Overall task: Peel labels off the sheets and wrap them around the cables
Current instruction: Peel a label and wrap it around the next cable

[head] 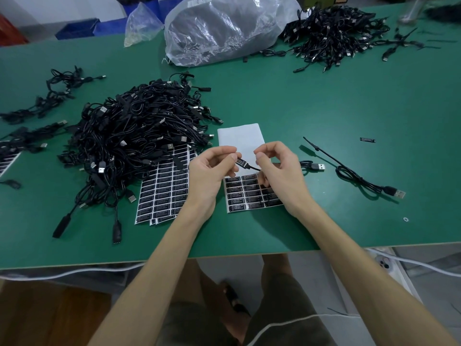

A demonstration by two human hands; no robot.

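The left hand (209,176) pinches the cable (245,165) by its end block between thumb and forefinger. The cable's long axis slants from those fingertips down toward the right hand (282,176). The right fingers are curled, but I cannot tell whether they pinch it.

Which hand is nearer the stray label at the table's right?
Right. The right hand is left of the label, bare table between; the left hand, pinching a cable, is farther left.
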